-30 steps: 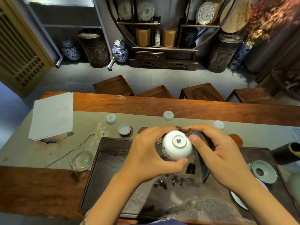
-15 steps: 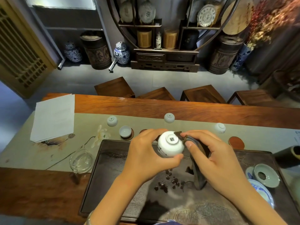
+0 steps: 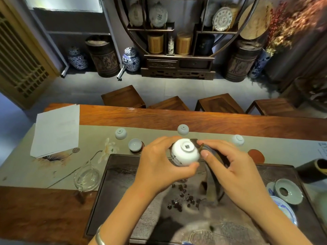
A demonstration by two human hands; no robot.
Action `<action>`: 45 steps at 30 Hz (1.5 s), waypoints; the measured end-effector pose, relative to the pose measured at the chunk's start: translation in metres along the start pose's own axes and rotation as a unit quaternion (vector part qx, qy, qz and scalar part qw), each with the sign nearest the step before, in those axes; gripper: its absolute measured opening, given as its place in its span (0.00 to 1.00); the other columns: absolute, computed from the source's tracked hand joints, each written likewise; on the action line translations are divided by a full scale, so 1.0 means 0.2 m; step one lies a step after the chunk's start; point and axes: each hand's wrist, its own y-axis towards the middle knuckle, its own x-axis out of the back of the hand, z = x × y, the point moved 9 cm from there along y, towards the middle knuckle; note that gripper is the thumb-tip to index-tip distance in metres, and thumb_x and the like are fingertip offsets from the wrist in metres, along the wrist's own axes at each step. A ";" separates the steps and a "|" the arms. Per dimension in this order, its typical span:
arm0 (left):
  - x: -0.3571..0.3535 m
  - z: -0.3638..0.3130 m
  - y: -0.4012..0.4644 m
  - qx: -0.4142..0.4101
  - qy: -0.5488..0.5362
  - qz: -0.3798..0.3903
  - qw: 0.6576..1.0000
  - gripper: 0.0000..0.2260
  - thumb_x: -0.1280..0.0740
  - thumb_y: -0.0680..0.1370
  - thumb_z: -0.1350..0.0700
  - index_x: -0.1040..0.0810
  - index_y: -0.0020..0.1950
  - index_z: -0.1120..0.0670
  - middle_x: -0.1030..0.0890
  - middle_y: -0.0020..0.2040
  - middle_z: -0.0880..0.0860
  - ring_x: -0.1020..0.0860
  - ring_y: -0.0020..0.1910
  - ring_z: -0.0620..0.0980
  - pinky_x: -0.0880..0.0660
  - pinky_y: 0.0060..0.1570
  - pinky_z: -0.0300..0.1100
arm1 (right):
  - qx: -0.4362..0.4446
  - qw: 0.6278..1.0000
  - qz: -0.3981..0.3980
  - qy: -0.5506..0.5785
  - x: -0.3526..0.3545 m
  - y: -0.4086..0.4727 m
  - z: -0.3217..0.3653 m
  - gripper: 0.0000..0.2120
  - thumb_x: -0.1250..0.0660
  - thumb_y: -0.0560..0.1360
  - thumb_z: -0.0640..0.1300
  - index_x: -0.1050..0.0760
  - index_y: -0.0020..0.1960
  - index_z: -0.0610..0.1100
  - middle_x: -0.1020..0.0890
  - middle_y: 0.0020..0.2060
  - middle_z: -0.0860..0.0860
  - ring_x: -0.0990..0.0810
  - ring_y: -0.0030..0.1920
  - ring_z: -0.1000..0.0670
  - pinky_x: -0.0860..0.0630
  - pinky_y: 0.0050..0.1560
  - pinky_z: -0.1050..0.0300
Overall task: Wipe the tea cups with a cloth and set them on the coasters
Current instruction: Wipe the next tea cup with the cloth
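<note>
Head view: her left hand point(image 3: 159, 165) grips an upturned tea cup point(image 3: 184, 152); the right hand point(image 3: 235, 172) pinches a dark cloth point(image 3: 215, 154) against it

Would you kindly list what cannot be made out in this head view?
- Inside of the held cup: its base faces the camera.
- Most of the dark cloth: right hand covers it.
- Mark on the cup's base: too small to read.
- Blue-patterned dish: forearm and lid overlap it.
</note>
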 end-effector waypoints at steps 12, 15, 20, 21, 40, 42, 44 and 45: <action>0.00 -0.01 -0.07 0.066 -0.020 -0.063 0.996 0.22 0.28 0.62 0.39 0.18 0.53 0.44 0.17 0.47 0.40 0.20 0.49 0.38 0.23 0.49 0.37 | -0.057 0.994 -0.059 0.078 -0.03 -0.10 -0.07 0.13 0.33 0.75 0.46 0.20 0.58 0.57 0.17 0.51 0.62 0.21 0.55 0.63 0.26 0.53 0.70; 0.01 -0.03 -0.07 0.060 -0.012 -0.064 0.996 0.21 0.27 0.64 0.39 0.19 0.55 0.44 0.18 0.48 0.39 0.20 0.51 0.39 0.23 0.49 0.36 | -0.059 0.990 -0.084 0.096 -0.02 -0.10 -0.07 0.13 0.32 0.73 0.47 0.20 0.57 0.57 0.16 0.50 0.64 0.21 0.54 0.64 0.27 0.52 0.73; 0.00 -0.02 -0.10 0.068 -0.023 -0.055 0.996 0.22 0.25 0.65 0.42 0.20 0.58 0.45 0.18 0.50 0.41 0.21 0.53 0.41 0.23 0.51 0.39 | -0.074 0.985 -0.037 0.149 -0.06 -0.06 -0.10 0.13 0.33 0.76 0.44 0.20 0.59 0.53 0.16 0.52 0.62 0.20 0.56 0.63 0.25 0.55 0.69; -0.01 -0.01 -0.10 0.072 -0.023 -0.056 0.996 0.23 0.25 0.65 0.42 0.20 0.58 0.45 0.18 0.51 0.41 0.21 0.53 0.40 0.23 0.52 0.39 | -0.079 0.983 -0.025 0.164 -0.07 -0.06 -0.10 0.13 0.33 0.76 0.44 0.20 0.59 0.54 0.16 0.52 0.62 0.20 0.55 0.62 0.25 0.54 0.69; -0.03 -0.05 -0.22 0.014 -0.040 0.106 0.993 0.26 0.29 0.71 0.41 0.34 0.66 0.33 0.28 0.62 0.33 0.29 0.64 0.33 0.34 0.57 0.23 | -0.256 0.835 0.145 0.464 -0.20 -0.06 -0.12 0.16 0.34 0.72 0.39 0.20 0.58 0.38 0.17 0.55 0.37 0.18 0.55 0.40 0.23 0.58 0.45; -0.02 -0.04 -0.22 0.007 -0.043 0.127 0.991 0.28 0.27 0.70 0.41 0.34 0.66 0.32 0.28 0.65 0.32 0.29 0.66 0.33 0.34 0.58 0.24 | -0.276 0.804 0.207 0.484 -0.22 -0.07 -0.10 0.15 0.36 0.75 0.37 0.22 0.59 0.34 0.17 0.53 0.36 0.17 0.51 0.41 0.21 0.53 0.48; -0.03 -0.03 -0.21 -0.001 -0.056 0.166 0.985 0.29 0.24 0.68 0.41 0.31 0.67 0.36 0.25 0.64 0.35 0.26 0.64 0.39 0.29 0.58 0.31 | -0.296 0.771 0.251 0.504 -0.24 -0.09 -0.08 0.12 0.38 0.76 0.35 0.23 0.57 0.31 0.17 0.48 0.37 0.17 0.45 0.43 0.18 0.46 0.51; -0.04 -0.03 -0.21 -0.004 -0.062 0.184 0.981 0.29 0.23 0.68 0.42 0.30 0.66 0.38 0.23 0.62 0.37 0.24 0.63 0.41 0.28 0.58 0.33 | -0.309 0.760 0.261 0.509 -0.25 -0.10 -0.08 0.11 0.38 0.76 0.34 0.22 0.55 0.32 0.17 0.45 0.38 0.17 0.42 0.44 0.18 0.43 0.52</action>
